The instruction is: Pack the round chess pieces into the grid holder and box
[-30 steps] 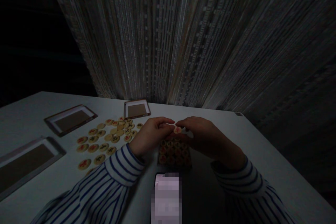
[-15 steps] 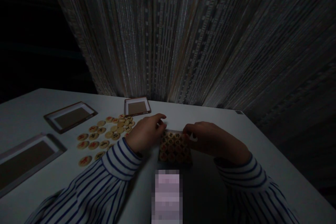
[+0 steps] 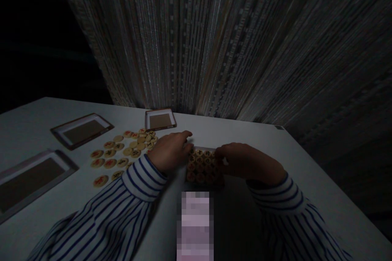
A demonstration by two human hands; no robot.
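Observation:
Round wooden xiangqi pieces [image 3: 199,167] with red and black characters fill rows in a small shallow box [image 3: 204,187] in front of me. My left hand [image 3: 170,151] rests at the box's upper left edge, thumb and index finger apart, with nothing seen between them. Over the box's right side, my right hand [image 3: 251,161] is curled, thumb and index fingertips brought together at the top right pieces. Darkness and the fingers hide what they pinch. Loose xiangqi pieces [image 3: 109,163] lie scattered left of my left hand, partly behind my striped sleeve [image 3: 122,204].
Three shallow trays stand on the white table [image 3: 306,179]: one at the back [image 3: 147,120], one at the left [image 3: 70,147], one at the near left [image 3: 65,167]. A string curtain [image 3: 196,49] hangs behind the far edge. The light is dim.
The view has tipped slightly, so the table sits a little higher. My right fingertips stay at the box's top right pieces; the left hand has barely moved.

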